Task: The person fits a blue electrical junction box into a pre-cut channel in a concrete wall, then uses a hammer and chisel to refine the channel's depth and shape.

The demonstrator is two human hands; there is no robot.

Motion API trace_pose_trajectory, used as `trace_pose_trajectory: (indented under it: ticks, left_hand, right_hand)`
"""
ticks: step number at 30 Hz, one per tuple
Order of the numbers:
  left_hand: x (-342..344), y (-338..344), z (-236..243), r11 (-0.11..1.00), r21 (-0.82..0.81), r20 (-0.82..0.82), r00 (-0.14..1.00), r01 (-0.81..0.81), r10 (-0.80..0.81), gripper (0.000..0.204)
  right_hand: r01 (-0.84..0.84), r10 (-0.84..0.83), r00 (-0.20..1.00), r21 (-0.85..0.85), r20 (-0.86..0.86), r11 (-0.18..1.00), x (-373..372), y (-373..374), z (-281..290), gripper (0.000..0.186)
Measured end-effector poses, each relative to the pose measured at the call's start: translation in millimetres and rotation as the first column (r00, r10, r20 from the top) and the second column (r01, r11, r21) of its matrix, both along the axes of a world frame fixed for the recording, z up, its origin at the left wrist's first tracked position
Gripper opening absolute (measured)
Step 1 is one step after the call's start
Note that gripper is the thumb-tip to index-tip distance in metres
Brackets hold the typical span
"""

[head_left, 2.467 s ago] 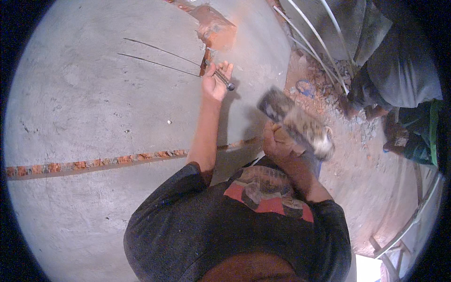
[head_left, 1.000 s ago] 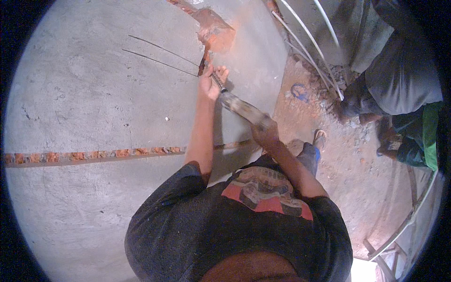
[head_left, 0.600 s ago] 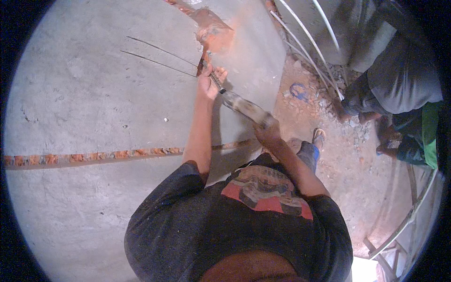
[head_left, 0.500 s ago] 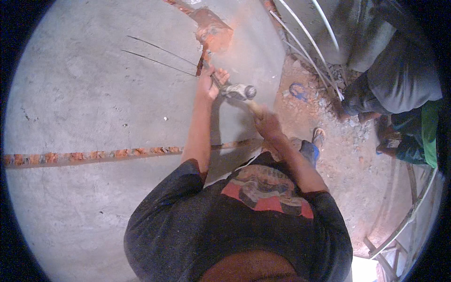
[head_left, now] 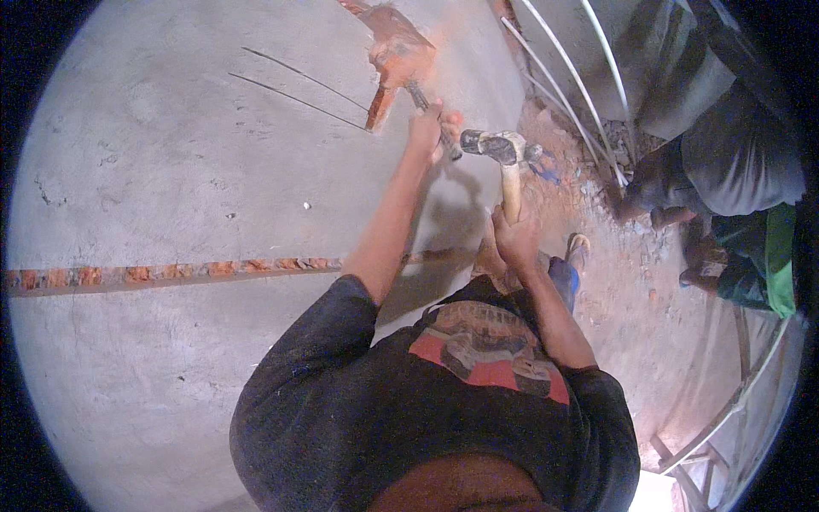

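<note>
My left hand (head_left: 430, 133) is closed around a dark metal chisel (head_left: 416, 94). The chisel's far end meets the edge of a rough recess (head_left: 401, 55) cut into the plastered wall, where red brick shows. In my right hand (head_left: 515, 237) is a hammer (head_left: 510, 183), gripped by its pale wooden handle. The dark, dusty hammer head sits just right of the chisel's near end, apart from it. Below the recess runs a short brick-red slot (head_left: 378, 108), and two thin dark lines on the wall lead to it.
A long chipped groove (head_left: 162, 275) crosses the grey wall (head_left: 171, 171). White pipes (head_left: 576, 68) lean at the upper right, beside rubble (head_left: 644, 235) and a blue sandal (head_left: 543, 162). Another person in grey clothing (head_left: 746, 154) is at the right. A wooden frame (head_left: 708, 444) stands lower right.
My left hand and the chisel have moved up and right, from the slot to the recess's lower right edge. The hammer has drawn away to the right, its handle now more upright.
</note>
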State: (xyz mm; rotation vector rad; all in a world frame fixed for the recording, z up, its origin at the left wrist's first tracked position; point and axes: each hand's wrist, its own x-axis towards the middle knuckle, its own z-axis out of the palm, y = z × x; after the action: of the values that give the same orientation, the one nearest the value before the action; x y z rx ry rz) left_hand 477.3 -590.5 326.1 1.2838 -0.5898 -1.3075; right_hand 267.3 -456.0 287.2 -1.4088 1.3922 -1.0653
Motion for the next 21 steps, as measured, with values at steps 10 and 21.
trace_pose_trajectory:
  ticks: [10, 21]
  left_hand:
    - [6, 63, 9, 0.988, -0.026, -0.286, 0.948, -0.149, 0.136, 0.021]
    - [22, 66, 27, 0.974, -0.137, -0.530, 0.844, -0.178, 0.080, 0.013]
  right_hand:
    - [0.016, -0.038, 0.997, 0.313, 0.063, 0.950, -9, 18, -18, 0.034]
    - [0.040, -0.065, 0.981, 0.138, 0.182, 0.990, -25, 7, 38, 0.026]
